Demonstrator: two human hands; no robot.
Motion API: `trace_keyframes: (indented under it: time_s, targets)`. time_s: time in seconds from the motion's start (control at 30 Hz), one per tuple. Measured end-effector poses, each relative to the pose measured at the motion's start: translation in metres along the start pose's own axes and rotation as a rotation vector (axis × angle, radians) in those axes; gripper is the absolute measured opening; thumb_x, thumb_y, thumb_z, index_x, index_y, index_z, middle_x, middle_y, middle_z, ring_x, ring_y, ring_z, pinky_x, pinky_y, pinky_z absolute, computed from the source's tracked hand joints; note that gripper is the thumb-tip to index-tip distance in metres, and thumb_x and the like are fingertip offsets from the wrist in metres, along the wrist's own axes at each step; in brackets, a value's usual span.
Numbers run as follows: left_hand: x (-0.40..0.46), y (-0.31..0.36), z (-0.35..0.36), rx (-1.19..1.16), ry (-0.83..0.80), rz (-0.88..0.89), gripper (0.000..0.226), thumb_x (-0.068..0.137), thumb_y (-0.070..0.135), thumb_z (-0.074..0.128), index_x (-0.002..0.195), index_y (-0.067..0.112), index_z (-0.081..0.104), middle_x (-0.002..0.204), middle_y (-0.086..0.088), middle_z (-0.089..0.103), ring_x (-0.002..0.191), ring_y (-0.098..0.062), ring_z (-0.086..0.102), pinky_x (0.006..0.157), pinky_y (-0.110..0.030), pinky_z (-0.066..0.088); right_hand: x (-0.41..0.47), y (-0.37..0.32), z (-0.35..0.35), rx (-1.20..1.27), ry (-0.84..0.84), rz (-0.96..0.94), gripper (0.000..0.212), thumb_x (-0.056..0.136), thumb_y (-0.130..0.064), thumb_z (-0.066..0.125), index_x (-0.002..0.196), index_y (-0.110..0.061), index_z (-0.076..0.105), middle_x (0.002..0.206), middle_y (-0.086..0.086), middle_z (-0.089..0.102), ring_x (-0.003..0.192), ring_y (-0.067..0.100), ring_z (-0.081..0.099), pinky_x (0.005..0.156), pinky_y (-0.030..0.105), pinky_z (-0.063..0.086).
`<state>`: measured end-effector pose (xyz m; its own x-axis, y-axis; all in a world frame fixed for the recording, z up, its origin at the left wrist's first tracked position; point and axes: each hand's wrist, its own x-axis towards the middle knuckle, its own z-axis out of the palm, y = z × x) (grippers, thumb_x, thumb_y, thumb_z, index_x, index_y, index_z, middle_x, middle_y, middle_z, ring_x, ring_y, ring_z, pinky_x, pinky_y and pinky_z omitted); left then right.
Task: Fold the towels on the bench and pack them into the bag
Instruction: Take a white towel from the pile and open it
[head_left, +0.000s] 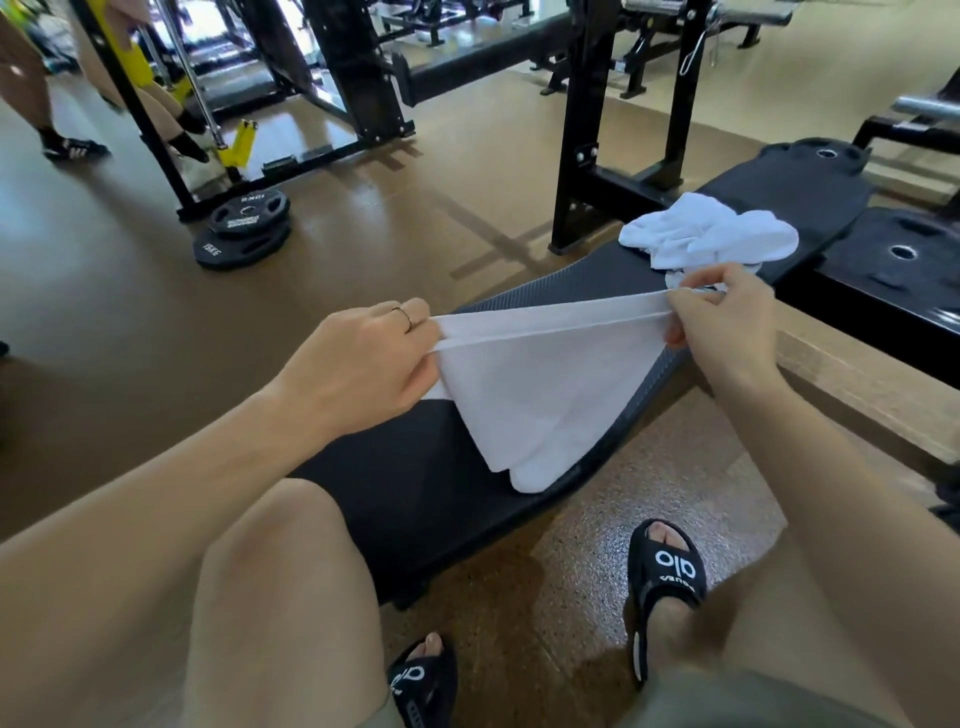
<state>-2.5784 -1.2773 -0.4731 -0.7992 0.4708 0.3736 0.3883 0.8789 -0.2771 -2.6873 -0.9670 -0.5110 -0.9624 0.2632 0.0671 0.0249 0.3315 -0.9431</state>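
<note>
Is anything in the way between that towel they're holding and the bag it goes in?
Cannot say: no bag shows in this view. Both the left hand and right hand pinch the towel above the bench, with nothing between hands and cloth.

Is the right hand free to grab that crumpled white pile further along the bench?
Probably not yet. The right hand is pinching the stretched towel; the crumpled pile lies just beyond it with nothing between, so letting go should suffice.

Towel (540, 395) on the bench (415, 499), crumpled towels (711, 234) behind it, weight plates (244, 228) perhaps far left.
</note>
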Motion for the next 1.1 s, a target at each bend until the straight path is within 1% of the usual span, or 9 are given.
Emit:
trace_keyframes:
  time_s: [0.23,0.4,0.5,0.57,0.63,0.73,0.8,0.97,1.1]
  targets:
    - [0.031,-0.005,-0.047,-0.149,0.043,-0.007,0.029,0.101,0.024,0.038,0.097,0.006,0.06,0.094,-0.005,0.056,0.071,-0.027,0.056,0.06,-0.044,0.051,0.031,-0.05,-0.027,0.036,0.071,-0.032,0.01,0.089,-0.009,0.055,0.095,-0.013,0.061,0.069,0.009,0.064,0.054,0.02,0.064,0.055,0.031,0.057]
    - [0.042,-0.008,-0.065,-0.327,0.073,-0.096,0.022,0.107,0.028,0.047,0.093,0.013,0.055,0.088,0.007,0.049,0.074,-0.019,0.05,0.066,-0.035,0.044,0.056,-0.066,-0.041,-0.529,0.0,-0.412,0.016,0.09,-0.016,0.051,0.1,-0.013,0.062,0.084,0.011,0.065,0.069,0.032,0.06,0.062,0.035,0.051]
    - [0.044,-0.004,-0.068,-0.4,0.064,-0.222,0.026,0.105,0.034,0.051,0.085,0.018,0.049,0.075,0.011,0.044,0.066,-0.015,0.044,0.062,-0.031,0.034,0.058,-0.075,-0.039,-0.8,-0.216,-0.38,0.025,0.091,-0.018,0.052,0.116,-0.014,0.054,0.099,0.021,0.065,0.087,0.038,0.063,0.076,0.042,0.053]
    - [0.045,0.0,-0.068,-0.433,0.052,-0.28,0.028,0.104,0.037,0.052,0.084,0.018,0.047,0.071,0.008,0.046,0.065,-0.015,0.046,0.058,-0.03,0.031,0.044,-0.084,-0.033,-0.92,-0.345,-0.387,0.039,0.092,-0.018,0.057,0.129,-0.012,0.049,0.116,0.018,0.061,0.101,0.037,0.057,0.075,0.038,0.043]
    - [0.047,0.008,-0.068,-0.481,0.039,-0.311,0.027,0.103,0.037,0.054,0.086,0.018,0.047,0.069,0.006,0.048,0.065,-0.016,0.046,0.057,-0.028,0.033,0.019,-0.101,-0.022,-0.766,-0.509,-0.493,0.05,0.09,-0.013,0.061,0.138,-0.019,0.049,0.123,0.009,0.056,0.106,0.024,0.052,0.075,0.034,0.037]
    - [0.05,0.02,-0.071,-0.601,0.04,-0.329,0.028,0.099,0.034,0.063,0.084,0.017,0.047,0.064,0.007,0.045,0.061,-0.014,0.042,0.055,-0.021,0.033,-0.028,-0.12,-0.005,-0.173,-0.909,-0.509,0.066,0.081,0.005,0.064,0.138,-0.026,0.052,0.132,-0.005,0.057,0.125,0.003,0.052,0.095,0.021,0.048]
    - [0.051,0.026,-0.073,-0.684,0.054,-0.343,0.029,0.096,0.032,0.067,0.081,0.017,0.048,0.063,0.01,0.047,0.058,-0.01,0.041,0.055,-0.017,0.034,-0.046,-0.119,0.007,-0.024,-1.056,-0.521,0.072,0.076,0.01,0.064,0.14,-0.021,0.051,0.134,-0.004,0.061,0.131,0.004,0.052,0.104,0.023,0.048]
    - [0.046,0.039,-0.076,-0.809,0.073,-0.445,0.032,0.092,0.027,0.073,0.074,0.018,0.048,0.062,0.015,0.052,0.057,-0.004,0.042,0.055,-0.014,0.032,-0.067,-0.109,0.02,0.23,-1.03,-0.435,0.042,0.085,0.007,0.064,0.125,-0.006,0.059,0.102,0.031,0.065,0.091,0.026,0.066,0.089,0.046,0.055]
    - [0.047,0.052,-0.082,-0.891,0.059,-0.454,0.025,0.097,0.028,0.069,0.083,0.011,0.055,0.071,0.007,0.061,0.061,-0.01,0.051,0.058,-0.016,0.039,-0.071,-0.106,0.011,0.245,-0.951,-0.44,0.031,0.087,0.007,0.064,0.116,-0.003,0.063,0.1,0.018,0.071,0.092,0.019,0.064,0.09,0.043,0.054]
